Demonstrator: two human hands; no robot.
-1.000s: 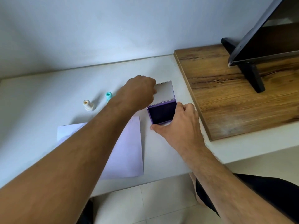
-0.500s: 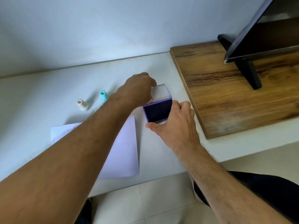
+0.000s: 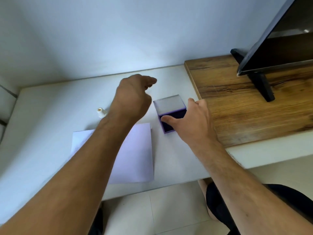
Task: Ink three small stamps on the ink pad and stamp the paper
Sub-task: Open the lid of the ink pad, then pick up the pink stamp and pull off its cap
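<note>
Right hand [image 3: 194, 122] on open ink pad [image 3: 171, 114], left hand [image 3: 132, 97] raised, seemingly empty

one stamp [image 3: 101, 112], one ink pad [image 3: 171, 114], one paper [image 3: 135, 155]

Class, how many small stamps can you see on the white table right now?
1: a small cream-white stamp stands left of the left hand. Others may be hidden behind that hand or arm.
</note>
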